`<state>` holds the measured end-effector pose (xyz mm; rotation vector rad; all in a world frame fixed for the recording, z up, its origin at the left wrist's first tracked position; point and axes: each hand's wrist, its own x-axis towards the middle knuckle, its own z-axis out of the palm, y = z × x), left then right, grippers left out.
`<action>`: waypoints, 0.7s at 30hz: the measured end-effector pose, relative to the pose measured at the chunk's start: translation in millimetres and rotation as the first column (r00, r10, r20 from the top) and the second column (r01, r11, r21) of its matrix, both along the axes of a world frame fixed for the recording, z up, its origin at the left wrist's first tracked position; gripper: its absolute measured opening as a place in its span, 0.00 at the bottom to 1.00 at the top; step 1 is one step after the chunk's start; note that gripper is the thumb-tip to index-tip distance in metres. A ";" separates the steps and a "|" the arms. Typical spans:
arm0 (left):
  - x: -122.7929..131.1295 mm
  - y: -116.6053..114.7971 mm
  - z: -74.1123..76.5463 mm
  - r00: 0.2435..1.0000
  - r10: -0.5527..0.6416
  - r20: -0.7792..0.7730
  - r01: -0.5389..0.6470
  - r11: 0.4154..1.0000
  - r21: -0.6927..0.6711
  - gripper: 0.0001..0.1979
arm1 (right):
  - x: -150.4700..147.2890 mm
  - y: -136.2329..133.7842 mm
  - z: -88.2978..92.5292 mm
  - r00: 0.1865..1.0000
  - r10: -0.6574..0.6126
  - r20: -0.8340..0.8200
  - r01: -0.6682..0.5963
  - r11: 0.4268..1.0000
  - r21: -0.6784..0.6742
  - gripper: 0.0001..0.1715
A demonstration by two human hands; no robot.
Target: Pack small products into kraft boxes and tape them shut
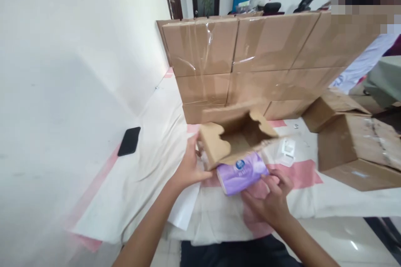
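Note:
A small open cardboard box [238, 135] lies on its side on the cloth-covered surface, flaps spread toward me. My left hand [189, 167] grips its left flap and side. A purple pack of tissues [241, 173] sticks halfway out of the box mouth. My right hand [272, 196] is closed on the near end of that pack, fingers curled around its lower right corner.
A wall of taped cardboard cartons [250, 58] stands just behind the box. More open cartons [357, 146] sit at the right. A black phone [129, 141] lies at the left near the white wall. A small clear plastic piece [287, 150] rests on the cloth [156, 167].

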<state>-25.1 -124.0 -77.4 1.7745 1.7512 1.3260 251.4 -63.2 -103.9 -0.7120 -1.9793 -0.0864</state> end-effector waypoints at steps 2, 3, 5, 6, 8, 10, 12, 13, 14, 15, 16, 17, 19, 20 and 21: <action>20.4 21.2 2.2 0.972 -0.235 0.025 0.235 0.971 -0.029 0.64 | 34.3 -5.7 -18.1 0.992 -0.073 0.106 0.070 0.997 0.027 0.40; 26.8 28.8 1.3 0.949 -0.313 0.039 0.315 0.948 -0.053 0.65 | 46.7 -6.8 -20.5 0.982 -0.055 0.179 0.052 0.998 0.025 0.37; 31.9 38.9 -5.3 0.914 -0.396 0.086 0.403 0.910 -0.096 0.66 | 60.6 -5.9 -13.4 0.947 0.038 0.318 -0.034 0.999 -0.019 0.32; 31.0 42.0 -10.8 0.901 -0.417 0.116 0.430 0.895 -0.118 0.67 | 62.3 -4.2 -5.6 0.922 0.095 0.374 -0.082 0.995 -0.053 0.30; 24.5 45.9 -25.0 0.880 -0.431 0.199 0.462 0.874 -0.150 0.66 | 57.0 -0.2 13.6 0.872 0.184 0.454 -0.148 0.982 -0.114 0.28; 15.1 48.1 -40.9 0.853 -0.422 0.307 0.478 0.868 -0.137 0.66 | 43.9 2.7 31.3 0.813 0.243 0.529 -0.167 0.968 -0.187 0.28; 6.8 49.4 -55.4 0.833 -0.399 0.383 0.465 0.880 -0.095 0.65 | 28.3 3.5 43.8 0.733 0.295 0.613 -0.151 0.949 -0.275 0.35; 3.7 49.9 -61.3 0.831 -0.387 0.399 0.452 0.889 -0.080 0.66 | 21.2 3.5 48.3 0.690 0.320 0.649 -0.125 0.936 -0.328 0.39; 1.3 50.2 -66.1 0.833 -0.378 0.405 0.441 0.895 -0.071 0.66 | 15.4 3.6 52.5 0.654 0.344 0.674 -0.090 0.919 -0.383 0.43; -0.3 50.4 -69.6 0.836 -0.371 0.405 0.432 0.899 -0.069 0.67 | 11.6 3.9 56.9 0.627 0.374 0.683 -0.057 0.897 -0.438 0.45; -1.3 50.3 -72.0 0.839 -0.368 0.401 0.429 0.901 -0.069 0.68 | 10.3 4.7 62.5 0.607 0.415 0.677 -0.038 0.867 -0.497 0.46; -1.9 50.0 -73.3 0.840 -0.368 0.398 0.428 0.901 -0.069 0.68 | 11.9 5.9 69.6 0.595 0.463 0.657 -0.038 0.832 -0.553 0.46; -2.0 48.6 -73.6 0.845 -0.366 0.389 0.425 0.902 -0.073 0.68 | 24.0 10.1 89.3 0.597 0.552 0.582 -0.096 0.770 -0.631 0.47; -1.8 47.6 -73.0 0.850 -0.364 0.381 0.423 0.903 -0.082 0.67 | 33.6 13.2 101.5 0.615 0.579 0.536 -0.148 0.752 -0.642 0.49; -1.5 46.5 -72.1 0.855 -0.362 0.371 0.422 0.902 -0.094 0.67 | 44.0 17.1 114.6 0.649 0.579 0.493 -0.193 0.752 -0.630 0.51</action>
